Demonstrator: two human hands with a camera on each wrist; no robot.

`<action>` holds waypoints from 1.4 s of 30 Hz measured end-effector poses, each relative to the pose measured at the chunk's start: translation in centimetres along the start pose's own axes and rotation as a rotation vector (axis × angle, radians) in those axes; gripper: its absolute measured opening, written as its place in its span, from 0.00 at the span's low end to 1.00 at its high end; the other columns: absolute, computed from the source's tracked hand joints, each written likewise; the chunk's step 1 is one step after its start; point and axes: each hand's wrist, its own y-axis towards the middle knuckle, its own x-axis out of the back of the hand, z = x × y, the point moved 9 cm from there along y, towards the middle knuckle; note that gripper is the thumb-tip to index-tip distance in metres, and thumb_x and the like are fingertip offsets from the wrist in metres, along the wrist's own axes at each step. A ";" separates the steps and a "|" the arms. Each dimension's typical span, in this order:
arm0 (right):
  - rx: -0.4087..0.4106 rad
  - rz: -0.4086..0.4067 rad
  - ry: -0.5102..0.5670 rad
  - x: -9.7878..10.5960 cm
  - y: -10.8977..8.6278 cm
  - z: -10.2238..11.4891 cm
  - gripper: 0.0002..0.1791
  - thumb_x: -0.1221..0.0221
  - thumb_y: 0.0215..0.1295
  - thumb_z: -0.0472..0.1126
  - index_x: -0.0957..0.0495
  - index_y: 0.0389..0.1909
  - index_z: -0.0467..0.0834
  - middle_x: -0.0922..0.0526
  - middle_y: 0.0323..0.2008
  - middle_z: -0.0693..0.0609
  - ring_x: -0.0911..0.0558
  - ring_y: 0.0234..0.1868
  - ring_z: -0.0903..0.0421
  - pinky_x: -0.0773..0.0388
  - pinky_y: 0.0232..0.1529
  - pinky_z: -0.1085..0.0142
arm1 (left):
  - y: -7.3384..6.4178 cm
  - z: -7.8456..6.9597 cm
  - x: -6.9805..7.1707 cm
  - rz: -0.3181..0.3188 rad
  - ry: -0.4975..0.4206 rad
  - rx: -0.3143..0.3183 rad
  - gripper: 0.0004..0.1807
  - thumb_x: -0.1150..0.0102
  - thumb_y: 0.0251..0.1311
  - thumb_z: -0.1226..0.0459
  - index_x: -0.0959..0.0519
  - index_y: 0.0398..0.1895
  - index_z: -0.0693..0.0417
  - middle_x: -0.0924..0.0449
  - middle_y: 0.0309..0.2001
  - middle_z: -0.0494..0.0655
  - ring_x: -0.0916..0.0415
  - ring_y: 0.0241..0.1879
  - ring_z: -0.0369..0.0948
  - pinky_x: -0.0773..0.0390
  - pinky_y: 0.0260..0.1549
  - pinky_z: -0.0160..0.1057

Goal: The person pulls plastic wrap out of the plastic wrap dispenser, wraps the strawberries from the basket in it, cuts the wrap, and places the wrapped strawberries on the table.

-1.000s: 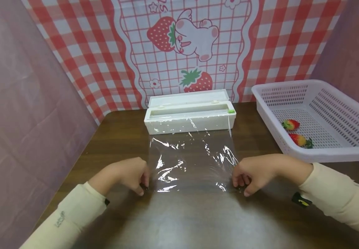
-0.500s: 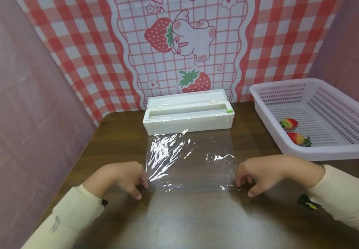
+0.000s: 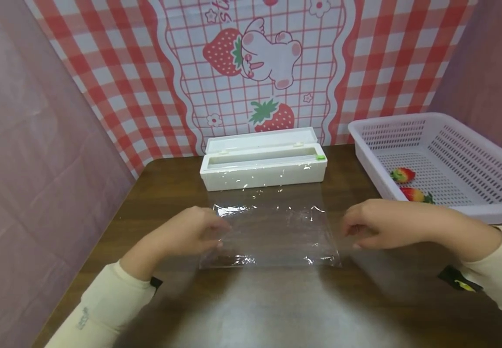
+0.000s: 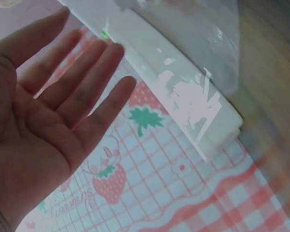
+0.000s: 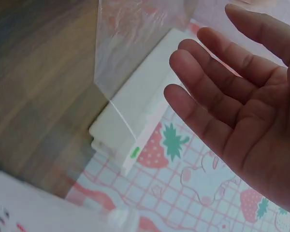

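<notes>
I've got the basket [image 3: 367, 162] at right, strawberries [image 3: 403, 175] inside; box [image 3: 264, 176] at the back, film [image 3: 273, 237] stretching forward between the hands. Left hand [image 3: 190, 232], fingers loose, overlaps its edge, contact unclear; right hand [image 3: 383, 224], relaxed, sits just beside. Both grip nothing.

This looks like a cloth-walled booth, with pinkish hangings [image 3: 29, 159] and a strawberry-print backdrop [image 3: 273, 58] around a wooden table [image 3: 259, 309].

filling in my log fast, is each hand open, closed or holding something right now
Left hand: open, holding nothing, near the plastic wrap's left edge.
Right hand: open, holding nothing, beside the right edge.
</notes>
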 end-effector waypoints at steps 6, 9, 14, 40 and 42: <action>-0.101 -0.008 -0.039 1.9 -1.7 -1.1 0.13 0.30 0.56 0.44 0.19 0.42 0.51 0.21 0.38 0.67 0.22 0.37 0.67 0.19 0.38 0.66 | 1.5 -1.9 -0.5 -0.085 0.033 -0.080 0.26 0.28 0.52 0.60 0.21 0.56 0.55 0.23 0.57 0.51 0.26 0.57 0.45 0.26 0.56 0.46; -0.169 -0.018 -0.042 3.2 -2.4 -2.3 0.14 0.29 0.55 0.45 0.19 0.42 0.52 0.22 0.36 0.68 0.23 0.36 0.68 0.20 0.38 0.68 | 2.4 -2.6 -1.2 -0.080 0.033 -0.111 0.29 0.30 0.54 0.59 0.23 0.60 0.53 0.28 0.63 0.53 0.31 0.63 0.48 0.31 0.62 0.48; -0.259 0.054 -0.007 4.7 -3.1 -4.5 0.13 0.30 0.56 0.43 0.19 0.42 0.49 0.23 0.31 0.66 0.26 0.32 0.67 0.23 0.33 0.69 | 3.2 -3.7 -2.2 -0.049 0.033 -0.132 0.32 0.28 0.52 0.56 0.25 0.62 0.51 0.33 0.67 0.54 0.35 0.65 0.50 0.34 0.63 0.50; -0.637 0.047 0.093 11.8 -5.7 -18.4 0.23 0.35 0.62 0.44 0.24 0.53 0.35 0.19 0.45 0.44 0.22 0.43 0.49 0.19 0.42 0.53 | 4.6 -5.5 -4.5 0.016 0.014 -0.157 0.37 0.28 0.50 0.50 0.27 0.65 0.49 0.35 0.68 0.54 0.36 0.66 0.49 0.34 0.63 0.49; -0.655 -0.021 0.080 12.3 -5.6 -19.5 0.21 0.35 0.62 0.42 0.23 0.51 0.34 0.19 0.44 0.42 0.22 0.42 0.48 0.18 0.41 0.52 | 4.6 -5.7 -4.6 0.013 0.000 -0.164 0.37 0.28 0.50 0.50 0.27 0.65 0.50 0.35 0.68 0.55 0.36 0.66 0.50 0.34 0.63 0.49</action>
